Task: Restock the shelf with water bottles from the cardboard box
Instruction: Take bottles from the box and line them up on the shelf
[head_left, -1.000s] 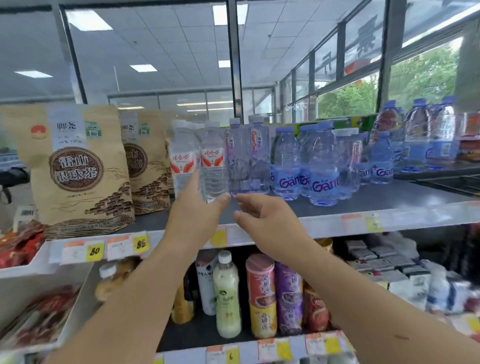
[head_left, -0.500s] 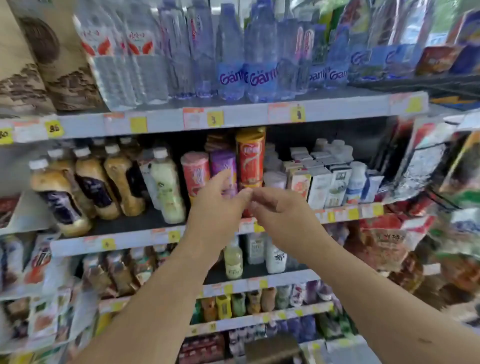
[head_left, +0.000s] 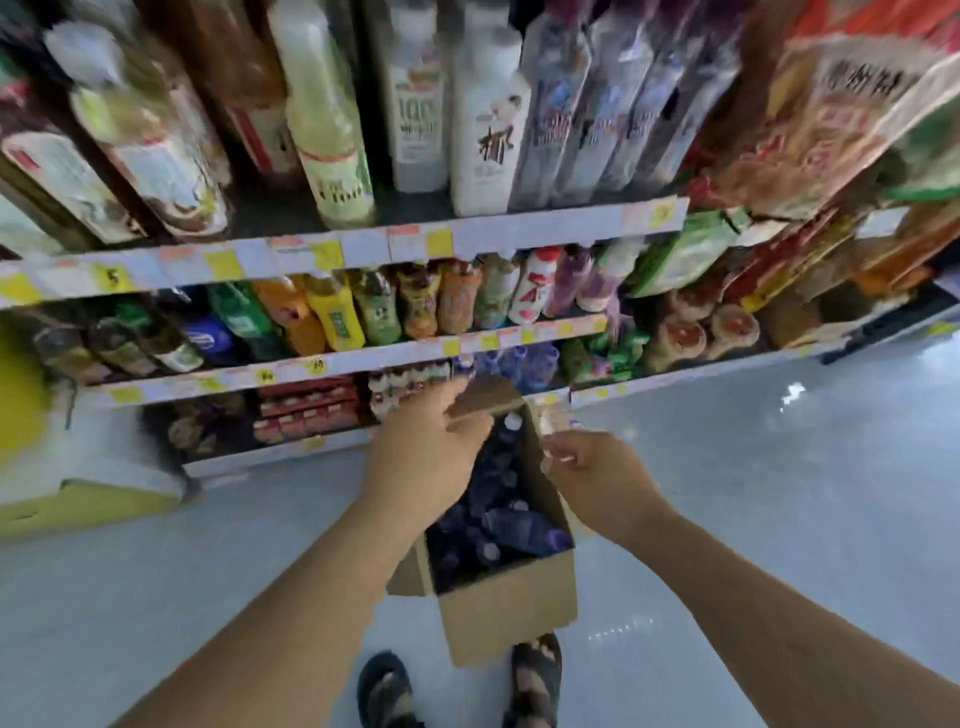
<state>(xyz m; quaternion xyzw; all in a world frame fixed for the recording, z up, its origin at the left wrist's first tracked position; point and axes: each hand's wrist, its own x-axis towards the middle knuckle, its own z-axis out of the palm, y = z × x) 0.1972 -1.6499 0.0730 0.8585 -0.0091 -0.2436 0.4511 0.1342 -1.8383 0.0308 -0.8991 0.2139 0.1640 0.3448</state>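
Left hand (head_left: 431, 457) and right hand (head_left: 592, 475) hover loose, seemingly empty, over the cardboard box (head_left: 511, 610).

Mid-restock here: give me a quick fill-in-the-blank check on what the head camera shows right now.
1. The cardboard box stands on the ____ near two sandalled feet.
2. Its top is open, and inside lie water ____.
3. The left hand and right hand, above the box, both hold ____.
Missing: floor; bottles; nothing.
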